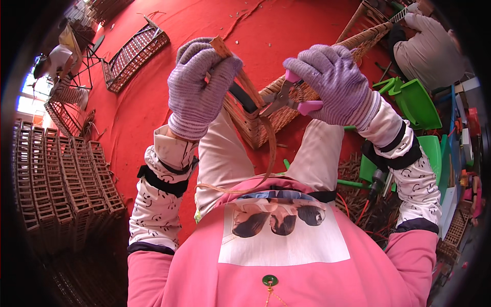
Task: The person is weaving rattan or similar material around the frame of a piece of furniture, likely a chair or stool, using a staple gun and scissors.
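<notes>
In my left hand (200, 84), in a purple knitted glove, the fingers are closed round a flat brown strip (248, 88). It looks like rattan or thin wood. My right hand (335, 84), gloved alike, grips hand shears (309, 107) with pink handles. Their metal jaws reach left to the strip near a dark edge; whether they touch it I cannot tell. A thin brown strip (272, 151) curves down from the jaws to my lap. Behind both hands, a woven wicker frame (250, 128) stands between my knees, its corner pointing down.
Red matting (153, 97) covers the floor. Stacked lattice racks (66, 174) stand at left, a woven lattice piece (135, 53) lies beyond. A green dustpan (417, 105), a power tool (377, 181) and scraps lie at right. One person (429, 48) works far right, another (64, 66) far left.
</notes>
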Tool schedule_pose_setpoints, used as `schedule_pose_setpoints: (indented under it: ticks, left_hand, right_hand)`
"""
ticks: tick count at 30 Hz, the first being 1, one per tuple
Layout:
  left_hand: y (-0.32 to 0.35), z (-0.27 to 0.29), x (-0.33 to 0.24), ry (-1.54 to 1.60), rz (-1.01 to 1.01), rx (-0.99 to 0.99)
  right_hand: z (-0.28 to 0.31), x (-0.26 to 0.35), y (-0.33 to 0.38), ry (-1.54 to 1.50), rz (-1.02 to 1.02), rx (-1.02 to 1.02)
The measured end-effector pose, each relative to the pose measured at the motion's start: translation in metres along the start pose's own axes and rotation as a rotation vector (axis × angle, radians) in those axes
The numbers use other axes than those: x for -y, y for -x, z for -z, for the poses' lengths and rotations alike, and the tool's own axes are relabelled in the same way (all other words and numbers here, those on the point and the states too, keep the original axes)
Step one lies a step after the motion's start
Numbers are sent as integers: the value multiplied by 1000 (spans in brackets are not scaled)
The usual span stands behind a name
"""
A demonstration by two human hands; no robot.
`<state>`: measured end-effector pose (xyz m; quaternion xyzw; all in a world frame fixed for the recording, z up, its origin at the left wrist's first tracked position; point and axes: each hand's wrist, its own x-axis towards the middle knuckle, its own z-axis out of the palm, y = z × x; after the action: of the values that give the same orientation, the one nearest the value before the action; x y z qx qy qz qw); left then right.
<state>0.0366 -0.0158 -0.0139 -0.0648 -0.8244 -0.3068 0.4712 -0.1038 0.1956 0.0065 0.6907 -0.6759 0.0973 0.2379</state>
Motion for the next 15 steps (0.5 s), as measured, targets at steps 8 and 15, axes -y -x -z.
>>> schedule_pose_setpoints:
  ticks: [8, 15]
  left_hand:
    - [4, 5, -2, 34, 132, 83]
    - [2, 2, -3, 71, 161, 18]
  right_hand:
    - [-3, 1, -2, 38, 9, -16]
    - [0, -1, -1, 173, 66, -29]
